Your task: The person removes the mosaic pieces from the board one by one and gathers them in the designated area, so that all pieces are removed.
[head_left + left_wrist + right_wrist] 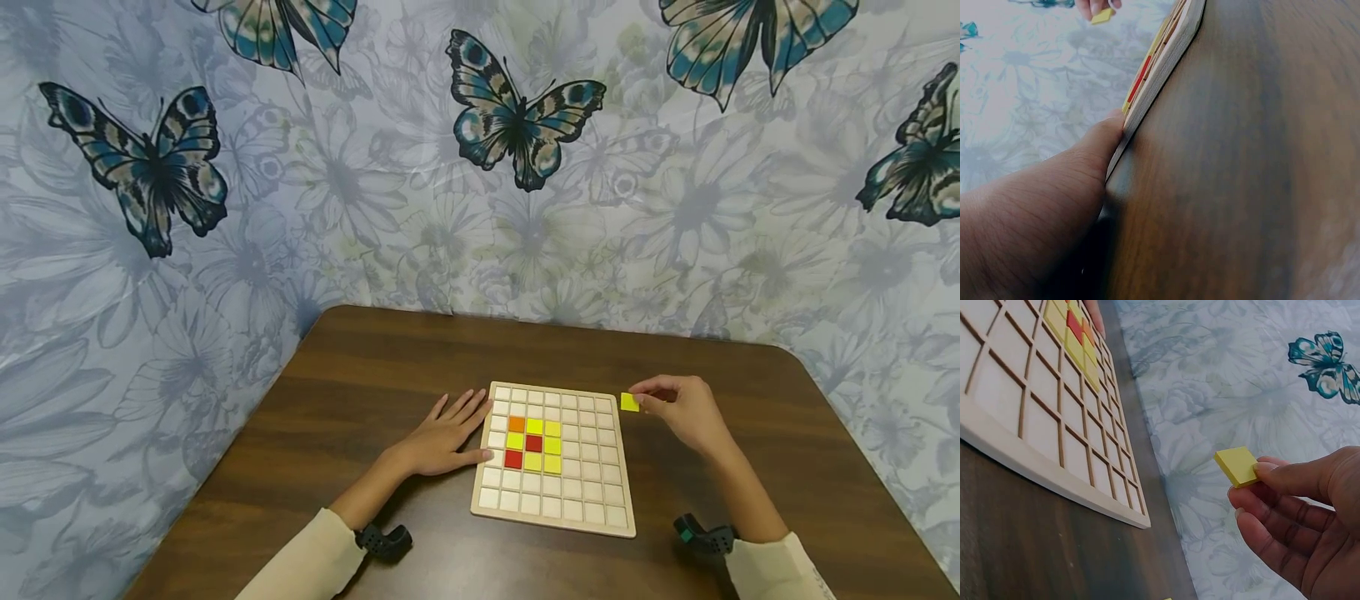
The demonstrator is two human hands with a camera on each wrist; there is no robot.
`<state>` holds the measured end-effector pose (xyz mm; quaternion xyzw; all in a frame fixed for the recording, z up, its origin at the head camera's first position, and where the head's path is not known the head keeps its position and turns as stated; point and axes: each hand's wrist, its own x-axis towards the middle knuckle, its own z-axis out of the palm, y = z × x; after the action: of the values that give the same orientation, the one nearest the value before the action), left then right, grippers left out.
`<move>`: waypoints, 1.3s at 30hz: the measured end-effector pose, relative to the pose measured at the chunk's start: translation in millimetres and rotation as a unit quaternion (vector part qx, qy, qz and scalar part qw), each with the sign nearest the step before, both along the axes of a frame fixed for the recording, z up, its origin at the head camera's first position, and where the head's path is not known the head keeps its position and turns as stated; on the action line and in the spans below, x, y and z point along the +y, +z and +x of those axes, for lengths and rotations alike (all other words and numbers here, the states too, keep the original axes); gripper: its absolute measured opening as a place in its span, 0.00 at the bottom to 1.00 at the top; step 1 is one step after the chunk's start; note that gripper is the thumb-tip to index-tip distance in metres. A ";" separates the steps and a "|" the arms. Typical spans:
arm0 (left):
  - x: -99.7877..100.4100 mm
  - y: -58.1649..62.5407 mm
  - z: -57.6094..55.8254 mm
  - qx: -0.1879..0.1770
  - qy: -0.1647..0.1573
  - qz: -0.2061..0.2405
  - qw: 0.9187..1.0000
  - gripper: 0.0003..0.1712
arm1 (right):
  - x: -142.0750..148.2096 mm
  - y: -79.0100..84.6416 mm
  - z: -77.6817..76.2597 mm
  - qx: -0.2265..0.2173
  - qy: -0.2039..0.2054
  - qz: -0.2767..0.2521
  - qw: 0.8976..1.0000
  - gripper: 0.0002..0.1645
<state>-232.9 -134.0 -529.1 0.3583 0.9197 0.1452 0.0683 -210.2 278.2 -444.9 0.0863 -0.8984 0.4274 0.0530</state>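
1. Yellow square tile [1239, 466]: held off the board, just beside its far right corner in the head view. The flat faces and thick, crisp edge suggest a light, rigid piece of wood or plastic.
2. Right hand [687, 412]: pinches the tile near one corner, thumb on the upper face and fingertips beneath; most of the tile projects free.
3. Recommended hold: thumb against fingertips at a corner or along opposite edges. The smooth face may be somewhat slippery and could pivot under a one-corner pinch; breakage seems unlikely.
4. Gridded wooden board [592, 492]: lies flat on the brown table [360, 375]. Raised ridges divide its cells; the panel appears stiff and is probably best held by its rim.
5. Left hand [444, 443]: grasps nothing; its extended fingers and thumb touch the board's left edge, probably steadying it.
6. Seated tiles: one orange tile [517, 424], two red tiles [533, 443] and six yellow ones form a three-by-three block.
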 end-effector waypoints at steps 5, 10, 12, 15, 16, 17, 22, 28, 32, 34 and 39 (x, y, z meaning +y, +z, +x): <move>-2.0 -2.4 1.5 -0.005 0.004 -0.004 1.000 0.53 | 5.0 2.5 2.0 -0.006 -0.017 -0.012 1.000 0.08; 0.9 -2.4 -0.9 0.005 -0.001 0.006 1.000 0.52 | 14.7 9.7 3.3 0.008 -0.047 -0.008 0.999 0.10; 1.0 -2.1 -0.7 0.005 -0.002 0.006 1.000 0.52 | 18.2 11.1 3.4 0.009 -0.055 -0.009 0.998 0.10; 0.8 -1.7 0.0 0.004 -0.003 0.005 1.000 0.52 | 23.5 11.4 2.6 0.012 -0.062 -0.007 0.998 0.11; 0.8 -1.3 0.5 0.003 -0.003 0.004 1.000 0.53 | 25.1 11.0 2.2 0.013 -0.066 -0.008 0.998 0.11; 0.7 -1.2 0.7 0.002 -0.003 0.003 1.000 0.53 | 26.8 10.4 1.7 0.014 -0.070 -0.007 0.997 0.11; 1.1 -0.7 0.9 0.004 -0.003 0.005 1.000 0.52 | 36.3 4.9 -0.3 0.027 -0.088 0.003 0.996 0.11; 0.9 -1.1 2.0 -0.002 -0.002 0.004 1.000 0.52 | 44.9 -1.6 -2.1 0.040 -0.096 0.010 0.995 0.11; 1.6 -0.2 1.6 0.000 -0.002 0.004 1.000 0.52 | 50.0 -3.6 -4.0 0.040 -0.106 0.006 0.994 0.12; 2.3 0.2 0.7 0.004 -0.004 0.009 1.000 0.51 | 53.0 -3.8 -4.4 0.040 -0.113 0.005 0.993 0.12; 2.1 0.2 -0.1 0.003 -0.006 0.008 1.000 0.52 | 59.9 -5.0 -5.0 0.037 -0.121 0.008 0.992 0.13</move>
<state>-232.9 -131.9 -528.9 0.3645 0.9166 0.1512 0.0639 -215.1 338.2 -449.9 -0.0068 -0.9031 0.4071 0.1369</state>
